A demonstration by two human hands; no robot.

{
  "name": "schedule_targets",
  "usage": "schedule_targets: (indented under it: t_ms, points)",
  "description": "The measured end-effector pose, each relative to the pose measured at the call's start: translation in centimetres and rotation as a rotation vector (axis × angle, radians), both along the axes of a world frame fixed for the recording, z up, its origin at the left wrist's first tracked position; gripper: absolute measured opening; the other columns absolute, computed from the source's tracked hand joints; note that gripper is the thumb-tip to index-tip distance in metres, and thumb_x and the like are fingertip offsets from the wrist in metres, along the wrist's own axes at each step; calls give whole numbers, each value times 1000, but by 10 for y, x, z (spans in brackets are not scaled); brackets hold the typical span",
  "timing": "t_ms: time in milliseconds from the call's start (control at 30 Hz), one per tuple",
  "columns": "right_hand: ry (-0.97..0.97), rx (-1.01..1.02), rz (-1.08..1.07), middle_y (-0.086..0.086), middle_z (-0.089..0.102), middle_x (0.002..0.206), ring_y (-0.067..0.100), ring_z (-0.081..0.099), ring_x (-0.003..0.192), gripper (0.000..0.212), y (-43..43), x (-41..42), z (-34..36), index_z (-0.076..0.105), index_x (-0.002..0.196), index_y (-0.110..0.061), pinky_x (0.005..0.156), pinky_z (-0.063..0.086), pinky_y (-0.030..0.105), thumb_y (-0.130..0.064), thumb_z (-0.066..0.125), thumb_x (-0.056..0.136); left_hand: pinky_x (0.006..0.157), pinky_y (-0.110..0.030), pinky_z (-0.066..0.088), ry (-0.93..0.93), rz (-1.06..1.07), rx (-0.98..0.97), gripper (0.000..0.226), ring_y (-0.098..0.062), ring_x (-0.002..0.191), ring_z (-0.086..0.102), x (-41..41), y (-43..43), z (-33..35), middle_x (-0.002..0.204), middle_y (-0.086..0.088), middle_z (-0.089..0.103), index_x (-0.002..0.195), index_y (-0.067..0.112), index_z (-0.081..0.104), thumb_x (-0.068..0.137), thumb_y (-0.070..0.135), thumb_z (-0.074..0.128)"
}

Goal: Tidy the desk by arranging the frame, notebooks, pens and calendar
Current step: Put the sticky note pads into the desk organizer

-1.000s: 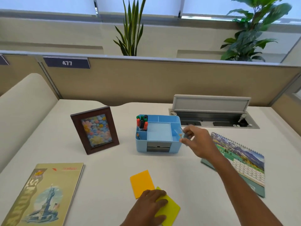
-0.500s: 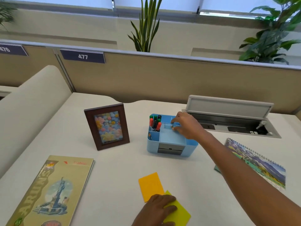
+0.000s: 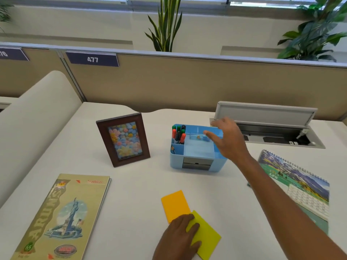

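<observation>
Right hand (image 3: 227,139) hovers open, fingers spread, over the blue organiser (image 3: 195,160), pens (image 3: 178,133) upright in its back-left corner; left hand (image 3: 180,235) lies flat on the yellow pad (image 3: 207,240); frame (image 3: 123,139) stands left, calendar (image 3: 300,184) lies right on the worktop (image 3: 140,184).

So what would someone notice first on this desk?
Probably the blue box in the middle, with coloured pens standing in its back left corner and the right hand open over it. Then the brown frame with flowers to its left, and the orange note and yellow note up front, the left hand resting on the yellow one.
</observation>
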State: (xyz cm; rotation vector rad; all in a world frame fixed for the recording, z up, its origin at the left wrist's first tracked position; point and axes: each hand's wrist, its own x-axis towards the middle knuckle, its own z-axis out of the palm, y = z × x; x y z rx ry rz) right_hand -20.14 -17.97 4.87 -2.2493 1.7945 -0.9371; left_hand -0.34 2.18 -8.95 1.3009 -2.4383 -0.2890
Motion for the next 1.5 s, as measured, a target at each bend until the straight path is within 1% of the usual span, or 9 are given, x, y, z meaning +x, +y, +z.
schedule_targets:
  t_ms: [133,200,300,400,567,733,900,1200,1500]
  points:
    - [-218,66,-46,-4,60,77,14,56,69,6,96,6,-25,64,82,-18,63,49,35,-20,65,87,59,-19,42,73,277,107,37,-10,75,48,15,27,0,92,8,46,94,27,56,79,59,45]
    - [-161,322,-55,-8,60,82,12,57,76,3,143,10,-54,64,86,-23,69,49,34,-26,65,87,66,-23,45,-94,347,237,70,-13,85,55,16,31,17,102,5,52,108,21,59,86,72,17]
    - [51,720,-95,-3,53,114,18,51,109,40,186,17,-84,56,116,-23,87,43,32,-50,60,85,76,-31,44,-258,434,306,99,-20,96,53,8,37,21,114,-3,53,123,13,52,73,83,3]
    - [308,809,-94,2,42,128,25,43,118,62,205,33,-85,48,121,-19,91,38,37,-63,58,78,48,-32,45,-263,396,289,67,-22,63,54,-2,45,17,80,-4,58,84,13,65,72,74,39]
    - [459,801,-109,8,41,131,29,41,121,62,218,56,-85,43,125,-12,93,36,40,-49,64,81,51,-28,46,-179,358,311,45,-19,67,54,-12,49,14,83,0,56,85,20,59,62,57,72]
    - [338,902,-196,7,42,128,28,42,121,84,211,49,-90,38,126,-14,94,39,39,-58,74,64,88,-26,40,-57,388,401,43,-16,115,43,-3,41,17,129,3,41,128,23,42,91,41,51]
    - [228,953,-224,7,38,135,30,42,125,102,211,43,-90,22,139,-12,95,41,39,-55,77,64,67,-39,50,-30,436,174,34,-33,85,59,26,-5,20,100,-12,59,103,8,63,78,31,60]
    - [-173,972,-200,1,60,94,18,59,85,31,218,19,-99,53,97,-17,72,49,33,-16,69,71,92,-36,37,-403,354,298,59,-28,116,41,21,-57,33,131,-10,41,127,12,44,86,53,56]
    - [-632,921,-98,8,60,80,16,60,65,5,221,-13,-80,67,84,-5,55,50,29,-9,67,81,62,-26,39,320,481,678,36,-22,96,53,37,-70,26,102,-2,53,100,20,55,72,18,78]
